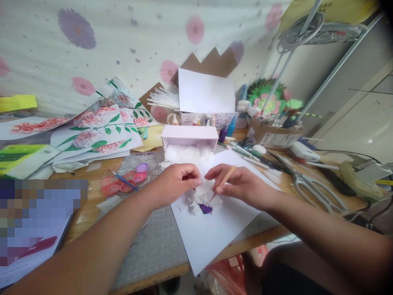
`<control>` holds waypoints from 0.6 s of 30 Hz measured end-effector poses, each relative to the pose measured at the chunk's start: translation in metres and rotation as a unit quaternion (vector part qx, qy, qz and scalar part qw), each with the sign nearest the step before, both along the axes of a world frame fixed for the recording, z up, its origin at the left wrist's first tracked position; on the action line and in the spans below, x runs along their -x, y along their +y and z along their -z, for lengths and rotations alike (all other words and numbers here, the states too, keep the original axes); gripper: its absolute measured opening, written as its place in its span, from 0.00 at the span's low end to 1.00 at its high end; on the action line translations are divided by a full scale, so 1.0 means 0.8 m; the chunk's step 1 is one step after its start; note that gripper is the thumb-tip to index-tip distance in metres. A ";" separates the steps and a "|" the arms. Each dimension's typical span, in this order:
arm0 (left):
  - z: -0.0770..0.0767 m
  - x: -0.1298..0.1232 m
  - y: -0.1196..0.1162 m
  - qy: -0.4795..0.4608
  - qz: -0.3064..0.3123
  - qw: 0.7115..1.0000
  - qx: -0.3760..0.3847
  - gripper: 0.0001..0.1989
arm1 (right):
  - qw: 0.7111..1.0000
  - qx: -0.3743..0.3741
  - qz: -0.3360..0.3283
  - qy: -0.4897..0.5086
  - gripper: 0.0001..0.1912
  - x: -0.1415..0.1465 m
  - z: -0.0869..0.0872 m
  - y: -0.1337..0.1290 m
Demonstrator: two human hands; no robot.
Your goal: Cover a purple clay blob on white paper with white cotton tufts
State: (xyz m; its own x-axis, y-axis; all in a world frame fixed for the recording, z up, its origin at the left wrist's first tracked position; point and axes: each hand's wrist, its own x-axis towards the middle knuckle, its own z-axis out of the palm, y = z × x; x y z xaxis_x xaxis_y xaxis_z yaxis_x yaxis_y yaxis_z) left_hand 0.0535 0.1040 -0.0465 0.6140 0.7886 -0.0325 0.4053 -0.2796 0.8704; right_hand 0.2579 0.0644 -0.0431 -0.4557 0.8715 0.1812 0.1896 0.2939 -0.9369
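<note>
pinched around a slim wooden stick (229,175) — the right hand (238,183); the left hand's (182,180) grip is nearly closed, contents unclear — purple piece (205,208) below, on crumpled white tissue (196,205).

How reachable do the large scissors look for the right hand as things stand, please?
Probably yes: the scissors lie close by, handles largely uncovered, though the right hand would likely need to put down its thin stick first.

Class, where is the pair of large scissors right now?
In the head view, the scissors lie on the table's right side, beyond the right hand, beside the white sheet.
</note>
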 end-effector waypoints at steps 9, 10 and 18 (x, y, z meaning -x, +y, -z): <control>-0.005 0.003 0.000 0.040 0.150 0.982 0.109 0.04 | 0.997 -0.031 -0.011 -0.071 0.03 0.002 0.020 0.002; -0.004 0.002 -0.002 0.053 0.158 0.979 0.118 0.04 | 0.997 -0.032 -0.008 -0.068 0.03 0.002 0.022 0.004; 0.018 -0.013 -0.008 0.114 0.082 0.989 0.053 0.08 | 0.998 -0.021 0.007 -0.052 0.02 0.006 0.032 0.011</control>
State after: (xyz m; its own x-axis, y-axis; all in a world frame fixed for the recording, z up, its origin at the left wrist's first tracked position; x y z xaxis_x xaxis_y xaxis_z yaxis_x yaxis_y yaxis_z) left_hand 0.0642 0.0974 -0.0607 0.7013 0.6631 -0.2618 0.5501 -0.2698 0.7903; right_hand 0.2534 0.0735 -0.0684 -0.4613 0.8707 0.1704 0.2897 0.3293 -0.8987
